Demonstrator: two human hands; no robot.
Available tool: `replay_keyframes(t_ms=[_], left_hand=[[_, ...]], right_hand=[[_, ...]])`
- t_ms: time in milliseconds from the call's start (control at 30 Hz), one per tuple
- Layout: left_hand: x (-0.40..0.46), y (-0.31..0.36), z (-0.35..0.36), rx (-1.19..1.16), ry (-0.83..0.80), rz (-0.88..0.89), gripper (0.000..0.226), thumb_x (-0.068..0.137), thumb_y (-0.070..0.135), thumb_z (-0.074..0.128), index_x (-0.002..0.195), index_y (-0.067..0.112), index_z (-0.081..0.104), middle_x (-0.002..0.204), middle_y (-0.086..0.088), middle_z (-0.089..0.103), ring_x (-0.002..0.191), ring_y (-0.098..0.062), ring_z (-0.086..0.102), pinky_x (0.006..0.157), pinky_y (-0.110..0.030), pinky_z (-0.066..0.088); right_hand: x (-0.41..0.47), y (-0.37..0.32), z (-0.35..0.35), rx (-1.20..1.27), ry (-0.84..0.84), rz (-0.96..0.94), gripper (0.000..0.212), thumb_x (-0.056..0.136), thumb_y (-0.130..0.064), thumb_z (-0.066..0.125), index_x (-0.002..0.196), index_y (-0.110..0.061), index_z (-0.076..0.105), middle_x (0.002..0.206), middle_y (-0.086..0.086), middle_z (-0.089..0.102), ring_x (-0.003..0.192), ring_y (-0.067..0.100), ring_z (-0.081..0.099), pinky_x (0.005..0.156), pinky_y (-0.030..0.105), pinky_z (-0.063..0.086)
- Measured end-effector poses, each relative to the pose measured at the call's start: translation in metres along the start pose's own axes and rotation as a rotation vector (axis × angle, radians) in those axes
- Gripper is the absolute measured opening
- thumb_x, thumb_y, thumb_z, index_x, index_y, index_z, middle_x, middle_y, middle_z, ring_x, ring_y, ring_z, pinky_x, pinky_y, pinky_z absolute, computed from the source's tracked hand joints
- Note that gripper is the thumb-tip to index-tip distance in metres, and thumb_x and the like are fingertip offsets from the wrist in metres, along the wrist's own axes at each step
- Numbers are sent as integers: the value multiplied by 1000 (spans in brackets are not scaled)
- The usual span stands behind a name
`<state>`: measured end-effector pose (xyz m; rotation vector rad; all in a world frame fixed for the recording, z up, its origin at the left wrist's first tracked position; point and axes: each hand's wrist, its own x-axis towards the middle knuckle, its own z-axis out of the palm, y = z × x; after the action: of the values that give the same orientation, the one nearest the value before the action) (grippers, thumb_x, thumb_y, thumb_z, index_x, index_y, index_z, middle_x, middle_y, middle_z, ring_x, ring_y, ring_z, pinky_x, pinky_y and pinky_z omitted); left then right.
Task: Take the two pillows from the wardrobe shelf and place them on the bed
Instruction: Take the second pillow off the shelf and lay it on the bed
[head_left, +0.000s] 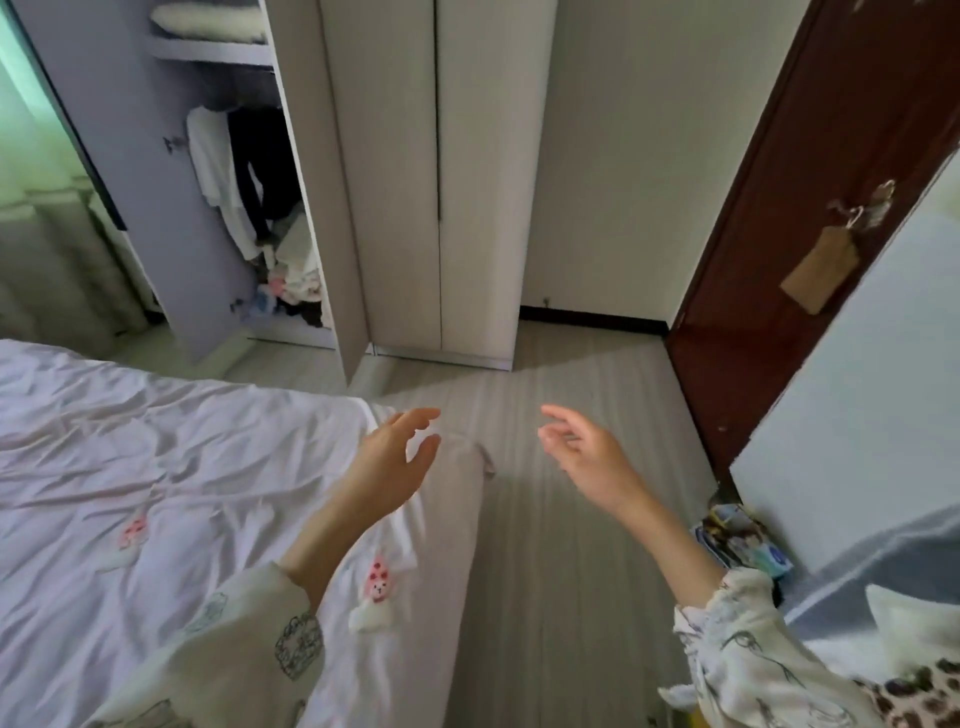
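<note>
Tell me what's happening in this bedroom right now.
A person stands beside the bed, facing an open wardrobe. Both hands are raised and hold nothing: the left hand hangs over the bed's corner, the right hand over the floor, fingers loosely spread. A white pillow lies on the wardrobe's top shelf, above hanging clothes; only one can be made out. No pillow shows on the visible part of the bed, so the fetching has not yet begun.
</note>
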<state>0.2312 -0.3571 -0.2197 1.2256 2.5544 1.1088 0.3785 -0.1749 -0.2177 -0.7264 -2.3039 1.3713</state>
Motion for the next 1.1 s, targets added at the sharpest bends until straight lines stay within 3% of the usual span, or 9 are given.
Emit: replay_keyframes(t_ms=[233,433,533,733,900,1033,1100], left_hand=[[133,-2,52,-37,-42,-29,36,94,26,48,130,19,50,124,-3,57,111,-17,54,88,-22,37],[259,-1,101,-92,23,-82,34,94,24,49,127,16,52,120,-5,59,108,-17,54,91,-28,42],[319,6,123,-81,-26,-113,35,94,24,48,128,16,50,121,-5,58,109,-17,54,94,-31,43],[425,-12,128,-71,35,-168,35,94,22,48,128,13,51,121,-7,59,110,-20,55,93,-32,43],[507,-50,129,-73,108,-223,33,93,17,50,126,12,54,116,-10,61,106,-22,57,90,-28,43],[578,-95,127,-87,184,-290,32,92,19,52,124,13,56,115,-9,63,103,-23,60,88,-30,46],[614,-119,123,-93,236,-320,31,92,18,54,121,13,58,112,-7,64,101,-21,60,86,-26,43]], right_hand=[[123,39,-47,-6,39,40,36,94,-24,51,128,-17,50,112,3,59,99,18,59,85,28,46],[262,67,-86,15,-13,-3,35,93,-23,51,128,-16,50,110,4,59,96,18,60,79,23,42],[330,76,-106,-2,-43,-8,35,93,-23,51,128,-16,50,109,2,59,92,13,58,73,14,40],[449,86,-116,-4,-128,-25,34,93,-22,52,127,-16,52,107,2,60,92,13,59,69,6,40],[549,96,-98,-17,-214,-30,33,92,-20,54,125,-15,53,105,5,60,89,14,60,72,12,42],[644,95,-74,-41,-258,-76,35,92,-19,54,126,-13,53,102,1,58,88,16,59,81,24,45],[695,89,-60,-59,-289,-106,35,92,-21,54,126,-14,53,101,0,58,88,14,58,81,22,43]])
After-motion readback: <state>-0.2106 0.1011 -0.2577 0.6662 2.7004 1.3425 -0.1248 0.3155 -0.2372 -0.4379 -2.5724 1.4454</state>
